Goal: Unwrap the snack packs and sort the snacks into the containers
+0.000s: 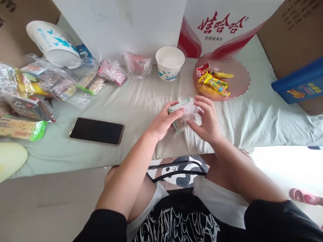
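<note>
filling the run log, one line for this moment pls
left hand: holds clear-wrapped green snack packet | right hand: same packet | behind: pink scalloped plastic plate

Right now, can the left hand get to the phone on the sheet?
Probably yes. The phone lies flat on the sheet to the left hand's own side, nothing between them. But both hands grip the clear-wrapped packet, so the left must let go first.

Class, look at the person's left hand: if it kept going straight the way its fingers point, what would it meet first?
The left hand points up and right, already touching the clear-wrapped packet both hands hold. Beyond that, probably the right hand, then the pink plate; depth is unclear.
</note>
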Demonstrator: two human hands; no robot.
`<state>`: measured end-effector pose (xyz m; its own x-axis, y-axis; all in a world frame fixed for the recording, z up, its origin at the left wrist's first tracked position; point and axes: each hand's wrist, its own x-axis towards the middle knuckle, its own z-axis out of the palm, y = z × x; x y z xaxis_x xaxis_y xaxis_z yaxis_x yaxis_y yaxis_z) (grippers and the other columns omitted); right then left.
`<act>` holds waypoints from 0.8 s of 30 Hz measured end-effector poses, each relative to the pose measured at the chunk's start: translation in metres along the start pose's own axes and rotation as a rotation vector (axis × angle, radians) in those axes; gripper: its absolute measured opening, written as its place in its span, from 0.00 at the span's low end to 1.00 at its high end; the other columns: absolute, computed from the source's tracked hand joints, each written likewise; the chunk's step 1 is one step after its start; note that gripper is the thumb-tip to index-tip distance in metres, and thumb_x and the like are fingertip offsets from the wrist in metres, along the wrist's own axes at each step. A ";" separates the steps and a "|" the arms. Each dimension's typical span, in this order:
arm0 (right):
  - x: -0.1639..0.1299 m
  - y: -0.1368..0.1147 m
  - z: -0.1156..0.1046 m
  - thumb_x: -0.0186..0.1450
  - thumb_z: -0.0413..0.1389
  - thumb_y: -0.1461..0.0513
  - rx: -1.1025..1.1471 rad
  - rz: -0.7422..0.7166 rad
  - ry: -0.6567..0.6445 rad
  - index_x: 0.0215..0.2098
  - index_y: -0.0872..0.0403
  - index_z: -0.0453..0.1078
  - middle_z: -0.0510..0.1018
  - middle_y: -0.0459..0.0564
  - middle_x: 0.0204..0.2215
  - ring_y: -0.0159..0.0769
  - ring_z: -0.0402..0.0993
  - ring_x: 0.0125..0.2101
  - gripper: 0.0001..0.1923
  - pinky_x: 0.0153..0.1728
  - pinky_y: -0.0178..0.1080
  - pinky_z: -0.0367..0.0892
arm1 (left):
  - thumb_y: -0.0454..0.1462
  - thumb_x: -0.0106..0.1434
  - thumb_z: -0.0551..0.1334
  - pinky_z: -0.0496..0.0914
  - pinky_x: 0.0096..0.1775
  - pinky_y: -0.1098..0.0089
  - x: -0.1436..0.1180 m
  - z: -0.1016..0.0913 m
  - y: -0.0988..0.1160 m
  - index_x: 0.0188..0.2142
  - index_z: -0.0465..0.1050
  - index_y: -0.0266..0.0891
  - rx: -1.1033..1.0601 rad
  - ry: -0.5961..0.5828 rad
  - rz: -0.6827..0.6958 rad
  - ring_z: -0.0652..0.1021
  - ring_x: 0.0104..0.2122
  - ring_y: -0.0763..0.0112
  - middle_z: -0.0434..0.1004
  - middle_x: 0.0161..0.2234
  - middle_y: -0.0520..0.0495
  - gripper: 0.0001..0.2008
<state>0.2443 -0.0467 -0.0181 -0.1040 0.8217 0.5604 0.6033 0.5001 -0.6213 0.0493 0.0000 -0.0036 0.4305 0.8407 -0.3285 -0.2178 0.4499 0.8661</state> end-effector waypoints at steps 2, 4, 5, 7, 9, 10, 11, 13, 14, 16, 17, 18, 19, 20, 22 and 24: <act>-0.007 0.003 -0.001 0.61 0.65 0.56 0.033 0.041 -0.009 0.67 0.40 0.61 0.63 0.58 0.70 0.57 0.63 0.69 0.37 0.54 0.59 0.76 | 0.51 0.52 0.77 0.75 0.35 0.66 0.009 0.003 -0.008 0.50 0.67 0.46 -0.029 -0.023 -0.018 0.82 0.36 0.65 0.80 0.40 0.50 0.32; -0.010 0.010 -0.004 0.61 0.66 0.53 0.060 0.069 -0.050 0.67 0.40 0.59 0.60 0.57 0.71 0.59 0.60 0.71 0.39 0.58 0.61 0.73 | 0.51 0.52 0.76 0.75 0.34 0.65 0.017 0.001 -0.014 0.50 0.67 0.47 -0.025 0.023 0.014 0.81 0.34 0.64 0.80 0.38 0.50 0.31; -0.011 0.013 -0.006 0.61 0.65 0.52 0.065 0.068 -0.079 0.65 0.41 0.62 0.61 0.57 0.70 0.59 0.61 0.70 0.35 0.61 0.63 0.71 | 0.51 0.52 0.76 0.76 0.34 0.64 0.021 -0.002 -0.015 0.49 0.67 0.47 -0.013 0.038 0.028 0.81 0.34 0.64 0.80 0.38 0.50 0.30; -0.011 0.020 -0.010 0.64 0.64 0.53 0.065 0.041 -0.125 0.56 0.43 0.70 0.66 0.57 0.66 0.57 0.65 0.68 0.23 0.63 0.63 0.69 | 0.52 0.54 0.74 0.76 0.35 0.61 0.026 -0.008 -0.015 0.49 0.68 0.47 0.011 0.035 0.036 0.82 0.36 0.61 0.80 0.39 0.49 0.28; -0.009 0.023 -0.011 0.66 0.62 0.57 0.058 0.010 -0.129 0.45 0.45 0.73 0.71 0.56 0.62 0.54 0.70 0.64 0.09 0.62 0.61 0.70 | 0.55 0.56 0.72 0.77 0.35 0.60 0.028 -0.012 -0.013 0.49 0.70 0.47 -0.008 0.036 0.020 0.83 0.37 0.58 0.81 0.40 0.48 0.27; -0.008 0.024 -0.010 0.67 0.61 0.59 0.054 -0.005 -0.117 0.41 0.46 0.73 0.73 0.55 0.61 0.52 0.71 0.63 0.04 0.61 0.60 0.71 | 0.57 0.57 0.71 0.77 0.35 0.59 0.029 -0.012 -0.011 0.48 0.70 0.47 -0.035 0.047 0.006 0.83 0.38 0.57 0.81 0.41 0.47 0.27; -0.007 0.023 -0.009 0.67 0.60 0.61 0.049 -0.025 -0.102 0.38 0.47 0.72 0.74 0.55 0.59 0.51 0.72 0.62 0.02 0.60 0.59 0.72 | 0.59 0.58 0.69 0.77 0.35 0.59 0.029 -0.010 -0.010 0.47 0.71 0.46 -0.071 0.064 -0.008 0.83 0.39 0.55 0.82 0.41 0.46 0.27; -0.007 0.021 -0.006 0.67 0.58 0.65 0.042 -0.091 -0.077 0.35 0.48 0.69 0.78 0.53 0.57 0.49 0.74 0.60 0.05 0.59 0.58 0.73 | 0.63 0.60 0.65 0.77 0.35 0.59 0.029 -0.003 -0.007 0.46 0.72 0.45 -0.144 0.101 -0.027 0.84 0.40 0.53 0.82 0.39 0.46 0.29; -0.007 0.020 -0.004 0.67 0.58 0.66 0.039 -0.135 -0.061 0.34 0.48 0.68 0.79 0.52 0.55 0.48 0.75 0.60 0.06 0.59 0.57 0.73 | 0.64 0.61 0.63 0.77 0.36 0.59 0.029 0.001 -0.006 0.46 0.72 0.45 -0.173 0.119 -0.031 0.84 0.40 0.53 0.82 0.38 0.47 0.29; -0.008 0.017 -0.002 0.66 0.57 0.69 0.043 -0.214 -0.026 0.34 0.49 0.66 0.82 0.50 0.52 0.47 0.76 0.59 0.09 0.58 0.55 0.74 | 0.62 0.61 0.65 0.77 0.36 0.62 0.031 0.008 -0.004 0.46 0.72 0.45 -0.211 0.157 -0.022 0.84 0.40 0.56 0.81 0.38 0.50 0.27; -0.009 0.016 -0.001 0.66 0.57 0.70 0.047 -0.231 -0.015 0.35 0.48 0.67 0.84 0.49 0.49 0.46 0.77 0.58 0.10 0.56 0.53 0.75 | 0.61 0.61 0.66 0.77 0.35 0.63 0.031 0.010 -0.004 0.45 0.72 0.46 -0.220 0.174 -0.013 0.84 0.39 0.58 0.81 0.37 0.51 0.25; -0.010 0.015 0.000 0.66 0.57 0.71 0.050 -0.227 -0.012 0.37 0.48 0.67 0.84 0.49 0.47 0.45 0.78 0.56 0.10 0.54 0.51 0.76 | 0.60 0.61 0.66 0.76 0.34 0.64 0.032 0.011 -0.004 0.45 0.72 0.46 -0.223 0.185 -0.004 0.84 0.38 0.59 0.81 0.36 0.52 0.24; -0.011 0.014 0.000 0.67 0.56 0.71 0.053 -0.208 -0.018 0.40 0.48 0.69 0.85 0.49 0.45 0.44 0.80 0.55 0.11 0.53 0.49 0.76 | 0.60 0.61 0.66 0.76 0.33 0.64 0.033 0.011 -0.004 0.43 0.72 0.46 -0.219 0.190 0.002 0.83 0.36 0.60 0.80 0.35 0.52 0.24; -0.012 0.014 0.001 0.67 0.56 0.70 0.056 -0.178 -0.033 0.43 0.48 0.70 0.84 0.49 0.44 0.43 0.81 0.53 0.11 0.51 0.48 0.76 | 0.61 0.62 0.65 0.75 0.32 0.65 0.034 0.010 -0.004 0.41 0.71 0.45 -0.208 0.185 0.000 0.83 0.35 0.60 0.79 0.33 0.52 0.24; -0.013 0.013 0.001 0.69 0.55 0.69 0.063 -0.118 -0.075 0.49 0.48 0.72 0.84 0.51 0.45 0.43 0.81 0.50 0.14 0.48 0.47 0.77 | 0.64 0.61 0.63 0.74 0.29 0.65 0.034 0.007 -0.005 0.35 0.70 0.44 -0.168 0.158 -0.013 0.81 0.31 0.61 0.75 0.29 0.51 0.27; -0.013 0.013 0.001 0.69 0.54 0.68 0.089 -0.122 -0.116 0.49 0.48 0.74 0.83 0.51 0.42 0.42 0.80 0.50 0.15 0.49 0.47 0.76 | 0.63 0.59 0.66 0.71 0.26 0.66 0.032 0.004 -0.006 0.29 0.66 0.43 -0.110 0.127 -0.011 0.78 0.26 0.65 0.70 0.24 0.52 0.28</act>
<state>0.2524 -0.0506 -0.0344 -0.2658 0.7767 0.5710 0.5084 0.6162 -0.6015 0.0678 0.0234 -0.0182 0.3209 0.8636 -0.3889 -0.3112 0.4839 0.8179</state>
